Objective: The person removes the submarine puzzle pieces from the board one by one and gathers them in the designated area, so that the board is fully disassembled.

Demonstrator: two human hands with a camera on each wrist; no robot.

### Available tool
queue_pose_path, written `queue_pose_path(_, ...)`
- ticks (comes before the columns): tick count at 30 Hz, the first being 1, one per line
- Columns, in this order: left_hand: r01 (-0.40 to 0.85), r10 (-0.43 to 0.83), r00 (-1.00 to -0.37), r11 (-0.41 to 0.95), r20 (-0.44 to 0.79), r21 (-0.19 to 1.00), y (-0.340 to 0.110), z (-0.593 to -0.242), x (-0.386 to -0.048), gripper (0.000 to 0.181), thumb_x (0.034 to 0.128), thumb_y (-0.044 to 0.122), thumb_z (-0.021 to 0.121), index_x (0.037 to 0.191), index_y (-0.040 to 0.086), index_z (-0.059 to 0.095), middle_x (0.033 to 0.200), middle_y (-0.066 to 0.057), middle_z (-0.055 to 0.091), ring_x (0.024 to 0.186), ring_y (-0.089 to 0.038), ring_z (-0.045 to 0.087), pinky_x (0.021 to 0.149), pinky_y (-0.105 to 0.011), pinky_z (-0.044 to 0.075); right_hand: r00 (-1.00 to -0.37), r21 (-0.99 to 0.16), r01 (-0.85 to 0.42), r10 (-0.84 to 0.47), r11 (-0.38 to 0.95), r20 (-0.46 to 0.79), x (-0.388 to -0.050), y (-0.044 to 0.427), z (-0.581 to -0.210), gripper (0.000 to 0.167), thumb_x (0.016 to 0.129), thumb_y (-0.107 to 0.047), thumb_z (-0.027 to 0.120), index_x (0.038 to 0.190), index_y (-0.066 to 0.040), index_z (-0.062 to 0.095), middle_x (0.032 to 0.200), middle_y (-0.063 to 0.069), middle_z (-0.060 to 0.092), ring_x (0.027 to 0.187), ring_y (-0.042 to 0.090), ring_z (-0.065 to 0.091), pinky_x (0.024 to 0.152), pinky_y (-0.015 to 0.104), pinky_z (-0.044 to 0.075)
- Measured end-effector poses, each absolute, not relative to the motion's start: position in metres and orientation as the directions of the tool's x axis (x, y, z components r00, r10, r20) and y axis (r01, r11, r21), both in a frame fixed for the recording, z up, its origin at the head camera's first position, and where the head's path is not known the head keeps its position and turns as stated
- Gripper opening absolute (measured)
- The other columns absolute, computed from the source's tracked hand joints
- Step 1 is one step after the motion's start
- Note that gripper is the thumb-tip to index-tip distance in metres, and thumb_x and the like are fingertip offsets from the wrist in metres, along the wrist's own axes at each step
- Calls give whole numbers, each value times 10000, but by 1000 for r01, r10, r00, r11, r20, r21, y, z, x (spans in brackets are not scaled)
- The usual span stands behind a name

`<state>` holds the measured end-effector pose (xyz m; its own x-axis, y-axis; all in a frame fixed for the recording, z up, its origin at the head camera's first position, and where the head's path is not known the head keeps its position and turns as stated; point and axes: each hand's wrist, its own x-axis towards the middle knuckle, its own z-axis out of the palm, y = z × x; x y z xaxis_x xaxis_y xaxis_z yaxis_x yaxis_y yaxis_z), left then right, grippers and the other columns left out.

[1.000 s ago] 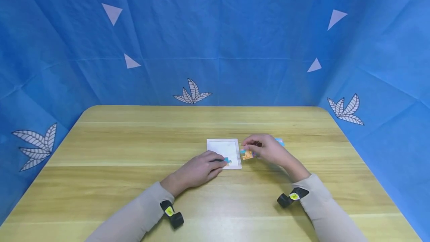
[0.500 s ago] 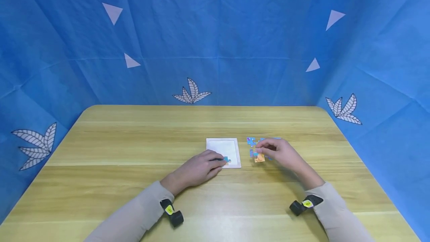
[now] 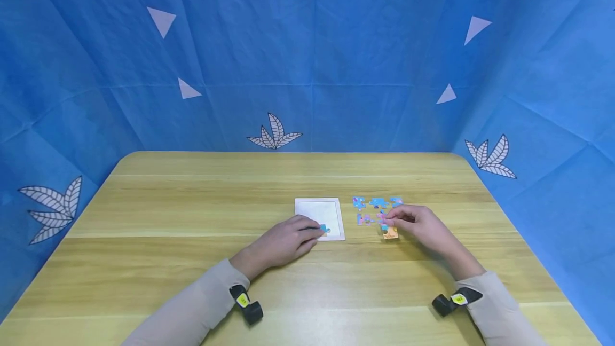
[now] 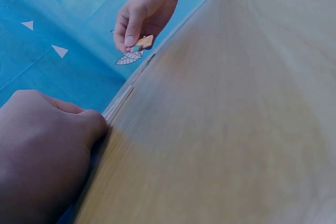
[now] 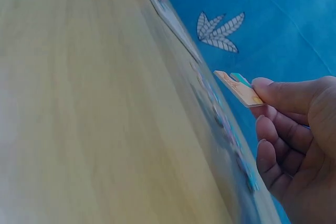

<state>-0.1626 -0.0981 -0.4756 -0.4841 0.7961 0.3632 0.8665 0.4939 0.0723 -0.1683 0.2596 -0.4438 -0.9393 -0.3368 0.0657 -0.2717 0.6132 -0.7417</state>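
Note:
My right hand [image 3: 423,227] pinches an orange jigsaw piece with a teal corner [image 3: 391,232] between thumb and fingers. In the right wrist view this piece [image 5: 239,88] is lifted above the tabletop and tilted. My left hand [image 3: 285,240] holds the front of a white square puzzle tray [image 3: 314,208], its fingertips over the tray's lower part. A small teal jigsaw piece [image 3: 324,227] lies in the tray beside those fingertips, partly hidden by them. Several blue and pink jigsaw pieces [image 3: 378,203] lie right of the tray, some partly behind my right hand.
A wooden table [image 3: 192,202] carries everything. Behind it and along both sides hangs a blue cloth [image 3: 307,68] with white triangles and leaf prints. Each wrist wears a small black camera, such as the right one [image 3: 444,305].
My right hand has moved right, away from the tray, carrying the orange jigsaw piece over the loose pieces, more of which now show. The left hand and the tray have stayed in place.

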Motion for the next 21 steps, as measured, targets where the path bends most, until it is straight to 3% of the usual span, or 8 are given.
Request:
queue_pose_path(4, 865, 797, -484, 497, 362, 65, -99, -476, -163, 299, 989, 235, 587, 1246, 111, 676, 1231, -9, 641, 1159, -159, 559, 1050, -272, 413, -948, -736, -252, -314, 628, 57, -167, 270, -446, 162, 921, -282, 697, 986, -137, 725, 834, -23, 641, 712, 119, 488, 593, 246, 421)
queue_pose_path(13, 867, 800, -475, 497, 367, 39, -98, -477, -163, 298, 981, 250, 599, 1240, 128, 680, 1209, 6, 650, 1146, -150, 565, 1045, -275, 417, -964, -709, -203, -265, 675, 24, -160, 287, -448, 204, 932, -301, 681, 1029, -128, 730, 951, -19, 694, 800, 137, 552, 671, 240, 463)
queue_pose_path(21, 848, 786, -511, 528, 347, 54, -99, -473, -161, 314, 981, 279, 596, 1243, 130, 682, 1208, 10, 650, 1131, -163, 566, 1032, -308, 429, -967, -703, -181, -255, 688, 0, -162, 296, -448, 228, 914, -339, 696, 996, -129, 730, 855, -12, 672, 723, 134, 507, 596, 252, 410)
